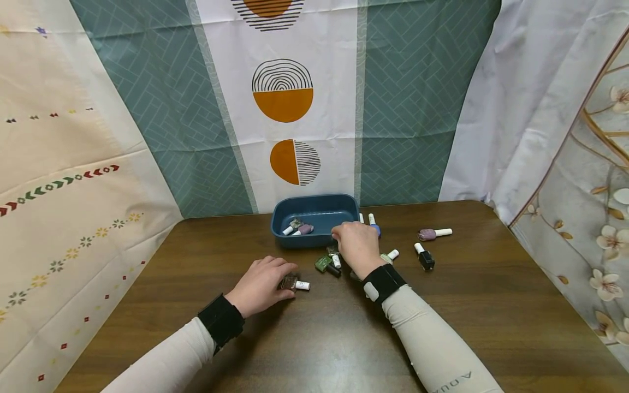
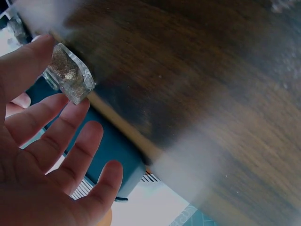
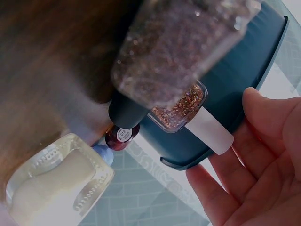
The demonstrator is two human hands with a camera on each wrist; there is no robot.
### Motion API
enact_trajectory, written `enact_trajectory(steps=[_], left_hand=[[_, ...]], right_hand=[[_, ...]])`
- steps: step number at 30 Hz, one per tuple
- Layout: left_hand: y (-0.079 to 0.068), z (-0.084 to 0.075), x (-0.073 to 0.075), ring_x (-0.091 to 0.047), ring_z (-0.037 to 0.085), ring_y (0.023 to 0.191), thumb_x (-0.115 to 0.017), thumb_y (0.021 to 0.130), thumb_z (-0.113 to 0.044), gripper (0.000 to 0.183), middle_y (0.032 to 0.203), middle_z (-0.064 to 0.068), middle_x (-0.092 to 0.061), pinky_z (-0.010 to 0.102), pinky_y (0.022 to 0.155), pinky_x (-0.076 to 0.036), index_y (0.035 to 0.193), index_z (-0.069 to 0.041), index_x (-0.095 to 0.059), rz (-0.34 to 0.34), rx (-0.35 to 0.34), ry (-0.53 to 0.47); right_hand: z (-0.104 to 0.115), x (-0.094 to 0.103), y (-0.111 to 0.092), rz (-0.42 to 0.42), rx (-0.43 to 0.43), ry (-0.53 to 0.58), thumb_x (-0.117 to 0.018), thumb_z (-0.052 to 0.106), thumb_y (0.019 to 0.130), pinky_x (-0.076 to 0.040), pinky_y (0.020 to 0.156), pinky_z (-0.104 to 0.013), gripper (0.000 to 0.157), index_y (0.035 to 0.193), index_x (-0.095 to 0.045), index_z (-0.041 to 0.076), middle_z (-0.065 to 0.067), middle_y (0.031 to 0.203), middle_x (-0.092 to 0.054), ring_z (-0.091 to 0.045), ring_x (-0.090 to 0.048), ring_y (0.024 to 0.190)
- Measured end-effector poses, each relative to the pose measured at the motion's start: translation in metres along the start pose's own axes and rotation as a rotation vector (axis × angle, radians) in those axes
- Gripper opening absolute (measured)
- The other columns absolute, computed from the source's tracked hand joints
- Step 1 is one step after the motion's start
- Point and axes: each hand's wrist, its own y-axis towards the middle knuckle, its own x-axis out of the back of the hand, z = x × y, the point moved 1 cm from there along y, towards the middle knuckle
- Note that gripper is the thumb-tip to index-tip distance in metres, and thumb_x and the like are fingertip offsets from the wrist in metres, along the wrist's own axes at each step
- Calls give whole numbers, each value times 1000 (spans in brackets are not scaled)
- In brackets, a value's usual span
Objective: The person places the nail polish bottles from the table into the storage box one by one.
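Observation:
In the head view, my left hand (image 1: 262,285) is low over the table, thumb and fingers around a brown glitter nail polish bottle (image 1: 288,282) with a white cap. The left wrist view shows its clear glass body (image 2: 70,73) between thumb and fingertips. My right hand (image 1: 357,245) is by the front right of a blue tray (image 1: 314,242). There, in the right wrist view, a copper glitter nail polish bottle (image 3: 181,110) has its white cap (image 3: 211,131) right at the fingertips, with the thumb apart from it. In the head view the hand hides that bottle.
Two nail polish bottles (image 1: 304,229) lie inside the tray. A green bottle (image 1: 322,263) with a black cap lies before it. To the right are blue (image 1: 376,228), mauve (image 1: 426,234) and black (image 1: 426,260) bottles. Patterned cloth (image 1: 309,125) hangs behind the table.

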Motion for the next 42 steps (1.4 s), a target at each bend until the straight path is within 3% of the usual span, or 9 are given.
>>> enact_trajectory(steps=[13,30,42], left_hand=[[-4,0,-3,-63,27,107,-94,91,-19,47,121,7,-74,53,93,-53,133,-7,-76,-37,-43,15],[-4,1,-7,-64,25,105,-93,92,-23,39,114,4,-74,55,95,-51,125,-10,-78,-56,-24,32],[-5,3,-6,-64,23,102,-93,92,-27,38,111,2,-75,59,106,-48,123,-10,-79,-82,-3,27]], right_hand=[[2,0,-1,-14,12,-2,-81,21,103,-54,58,-42,9,99,-88,25,2,84,-78,-24,-75,77],[1,-1,-1,-15,11,-8,-81,21,103,-54,58,-43,10,96,-87,25,1,83,-77,-26,-75,77],[1,0,-1,-24,14,-5,-81,20,103,-54,58,-44,10,95,-86,25,2,82,-77,-25,-75,77]])
